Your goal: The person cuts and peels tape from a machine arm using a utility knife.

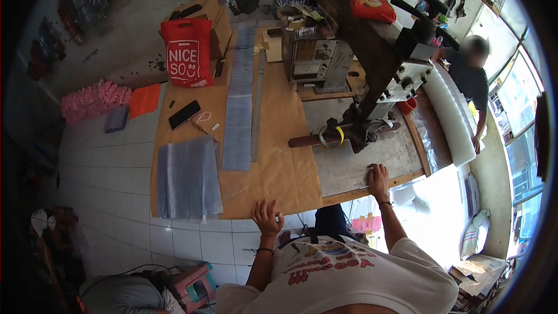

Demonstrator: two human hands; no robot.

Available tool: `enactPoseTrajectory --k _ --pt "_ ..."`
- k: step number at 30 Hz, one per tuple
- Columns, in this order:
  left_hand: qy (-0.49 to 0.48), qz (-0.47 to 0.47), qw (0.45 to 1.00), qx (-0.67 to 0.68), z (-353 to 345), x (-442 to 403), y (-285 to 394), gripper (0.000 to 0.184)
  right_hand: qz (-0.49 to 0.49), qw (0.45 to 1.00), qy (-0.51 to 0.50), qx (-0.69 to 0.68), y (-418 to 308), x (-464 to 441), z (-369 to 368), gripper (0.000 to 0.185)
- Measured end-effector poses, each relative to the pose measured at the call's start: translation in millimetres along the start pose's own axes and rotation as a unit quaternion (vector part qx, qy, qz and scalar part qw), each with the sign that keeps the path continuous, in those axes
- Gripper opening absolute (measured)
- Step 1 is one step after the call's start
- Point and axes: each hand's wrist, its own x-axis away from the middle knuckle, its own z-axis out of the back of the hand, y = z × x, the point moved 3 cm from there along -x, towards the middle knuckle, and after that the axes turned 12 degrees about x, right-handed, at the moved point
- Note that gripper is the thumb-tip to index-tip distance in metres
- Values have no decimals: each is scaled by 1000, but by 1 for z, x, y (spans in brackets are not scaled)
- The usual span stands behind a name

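Worktop [285,168], brown-covered at left: plastic sheets [189,177] at the near left corner; phone [185,114] beyond them; long strip [237,110] alongside; red bag [187,75] farther back.

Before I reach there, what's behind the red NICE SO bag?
Behind the red bag, a cardboard box shows above and to the right; the part directly covered can't be seen.
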Motion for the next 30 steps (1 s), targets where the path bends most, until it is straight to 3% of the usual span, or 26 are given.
enactPoseTrajectory --k 12,30 --pt "16 60 998 14 -1 -2 8 44 -1 1000 4 4 4 0 -2 13" --pt "-7 54 998 22 5 -3 9 44 -2 1000 -12 24 3 2 -2 14"
